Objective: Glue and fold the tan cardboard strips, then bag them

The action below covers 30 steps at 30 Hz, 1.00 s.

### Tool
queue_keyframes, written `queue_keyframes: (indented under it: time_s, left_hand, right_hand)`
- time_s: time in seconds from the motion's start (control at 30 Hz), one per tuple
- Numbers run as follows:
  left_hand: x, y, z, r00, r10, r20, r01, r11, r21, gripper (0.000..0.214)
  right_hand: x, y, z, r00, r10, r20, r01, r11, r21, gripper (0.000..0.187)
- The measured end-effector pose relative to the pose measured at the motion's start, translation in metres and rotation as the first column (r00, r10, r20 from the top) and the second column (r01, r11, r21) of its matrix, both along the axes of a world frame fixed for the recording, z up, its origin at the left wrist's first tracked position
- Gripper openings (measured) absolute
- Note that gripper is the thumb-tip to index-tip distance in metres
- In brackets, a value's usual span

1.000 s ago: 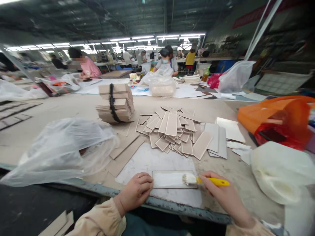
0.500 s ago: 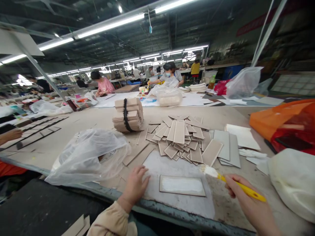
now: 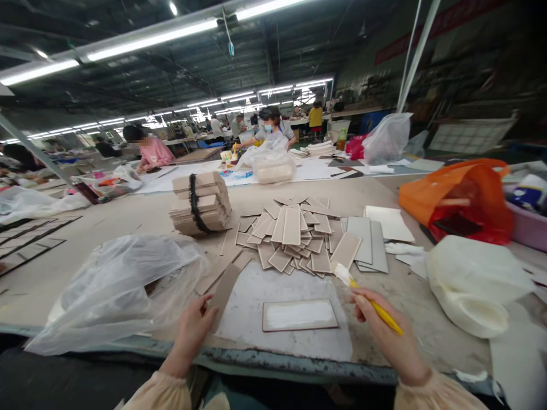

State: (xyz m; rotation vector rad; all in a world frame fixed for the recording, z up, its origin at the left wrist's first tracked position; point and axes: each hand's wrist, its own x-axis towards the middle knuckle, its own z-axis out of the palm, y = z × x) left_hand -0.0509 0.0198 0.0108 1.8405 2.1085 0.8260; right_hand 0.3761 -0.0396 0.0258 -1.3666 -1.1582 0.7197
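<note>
A long workshop under strip lights fills the background, and a broad beige worktable (image 3: 115, 213) runs in front of me. I take the pile of beige boards (image 3: 293, 228) as my mark. Left of the pile and nearer me, a crumpled clear plastic bag (image 3: 115, 290) sprawls over the tabletop; to its right are an orange bag (image 3: 423, 196) and, nearer me, a white plastic jug (image 3: 474, 273). A bundle of boards (image 3: 216, 208) stands just left of the pile, and grey boards (image 3: 363, 236) lie against its right side. On the near side of the pile, a pale sheet (image 3: 243, 302) carries the coated panel (image 3: 299, 315), flat, white across its middle.

My left hand (image 3: 194, 327), at the pile's near left, has thumb and fingers closed on the edge of a beige strip (image 3: 225, 287). My right hand (image 3: 393, 339), at the near right, is wrapped round a yellow-handled brush (image 3: 342, 273), its white bristles by the pile's near right edge, clear of the panel.

Far beyond the pile, to the right, the marks on a red banner (image 3: 440, 31) are unreadable to me; a blue-and-white packet (image 3: 530, 191), well right of the pile, is too blurred to read
</note>
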Motion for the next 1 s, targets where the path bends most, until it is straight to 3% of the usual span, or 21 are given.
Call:
queue_keyframes:
  time_s: [0.13, 0.27, 0.4, 0.57, 0.67, 0.77, 0.87, 1.0]
  left_hand:
    - [0.012, -0.01, 0.011, 0.978, -0.062, 0.198, 0.058, 0.998, 0.028, 0.049]
    - [0.045, -0.019, 0.02, 0.872, -0.277, 0.403, 0.296, 0.955, 0.018, 0.038]
    - [0.089, -0.022, 0.024, 0.767, -0.469, 0.438, 0.52, 0.854, 0.002, 0.031]
    - [0.128, -0.019, 0.033, 0.734, -0.508, 0.451, 0.572, 0.82, -0.007, 0.031]
    - [0.129, -0.011, 0.036, 0.773, -0.483, 0.411, 0.52, 0.854, 0.025, 0.033]
    - [0.113, -0.005, 0.024, 0.838, -0.483, 0.252, 0.45, 0.875, 0.18, 0.029]
    - [0.092, -0.007, 0.003, 0.83, -0.557, 0.023, 0.533, 0.805, 0.261, 0.019]
    - [0.078, -0.016, -0.02, 0.688, -0.714, -0.134, 0.724, 0.659, 0.205, 0.02]
  right_hand:
    - [-0.01, -0.002, -0.006, 0.998, 0.06, 0.004, -0.06, 0.993, 0.099, 0.024]
    - [-0.023, -0.004, -0.005, 0.991, 0.131, 0.013, -0.131, 0.981, 0.145, 0.014]
    - [-0.031, -0.006, 0.002, 0.977, 0.21, -0.026, -0.205, 0.97, 0.132, 0.011]
    - [-0.031, -0.009, 0.002, 0.97, 0.233, 0.068, -0.239, 0.966, 0.096, 0.019]
    - [-0.023, -0.008, 0.0, 0.983, 0.153, 0.105, -0.164, 0.98, 0.108, 0.023]
    - [-0.01, -0.004, -0.004, 0.999, 0.013, 0.045, -0.017, 0.994, 0.107, 0.023]
    - [-0.001, -0.001, -0.011, 0.996, -0.055, -0.074, 0.058, 0.997, 0.044, 0.028]
    - [-0.007, -0.003, -0.022, 0.985, 0.005, -0.171, -0.01, 0.999, -0.032, 0.029]
